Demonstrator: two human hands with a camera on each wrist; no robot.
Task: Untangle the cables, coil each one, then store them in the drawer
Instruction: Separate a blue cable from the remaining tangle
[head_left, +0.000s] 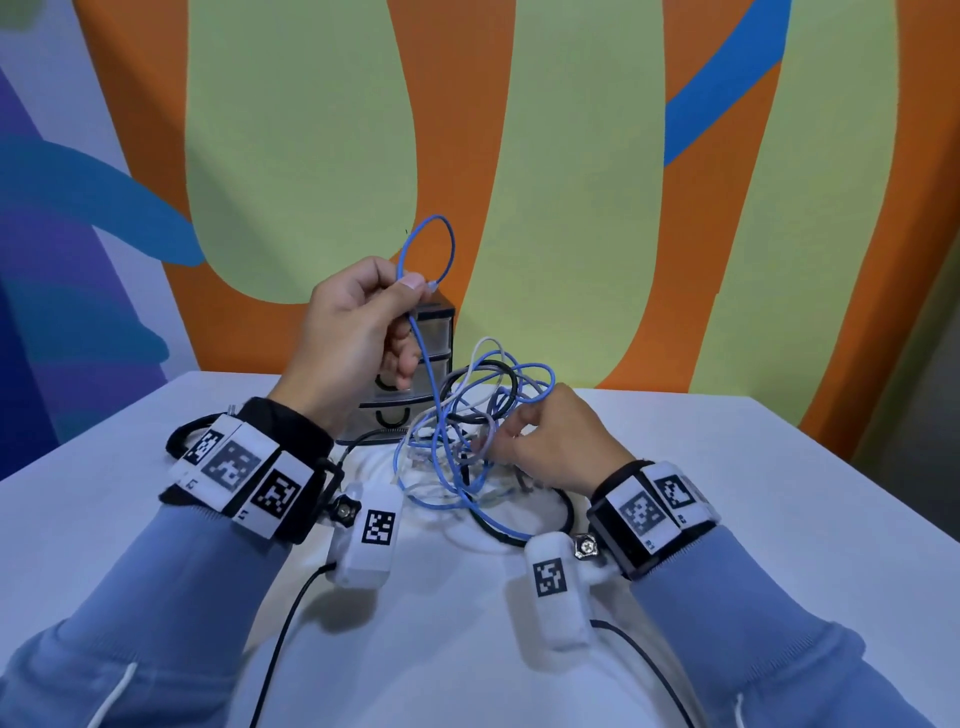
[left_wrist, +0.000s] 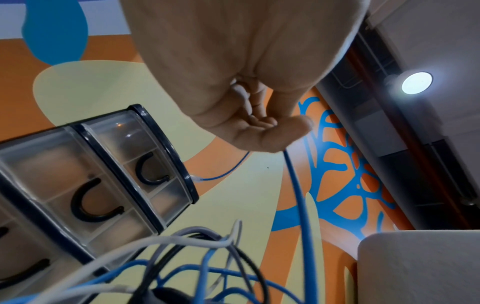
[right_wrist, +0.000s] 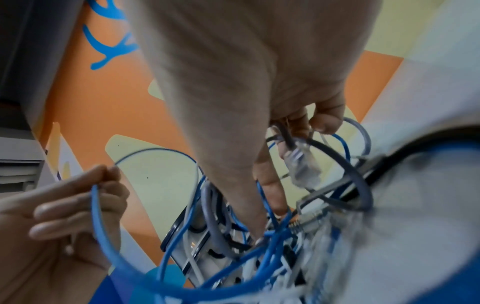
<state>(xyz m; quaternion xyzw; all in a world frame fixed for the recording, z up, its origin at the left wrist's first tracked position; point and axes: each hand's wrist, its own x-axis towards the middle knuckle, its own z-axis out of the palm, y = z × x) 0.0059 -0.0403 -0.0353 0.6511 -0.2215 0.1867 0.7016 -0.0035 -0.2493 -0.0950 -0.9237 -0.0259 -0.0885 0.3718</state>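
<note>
A tangle of blue, grey, white and black cables (head_left: 470, 441) lies on the white table in front of a small clear drawer unit (head_left: 421, 379). My left hand (head_left: 363, 332) is raised above the drawers and pinches a blue cable (head_left: 426, 249) near its clear plug, a loop standing above the fingers; the cable (left_wrist: 298, 195) hangs down from the thumb into the tangle. My right hand (head_left: 550, 436) is down at the right side of the tangle, its fingers curled round a grey cable (right_wrist: 285, 131) with a clear plug (right_wrist: 303, 164).
The drawer unit (left_wrist: 109, 174) has clear drawers with black U-shaped handles, all closed. The white table (head_left: 727, 493) ends close to the painted wall behind. Black leads from the wrist cameras trail across the table near me.
</note>
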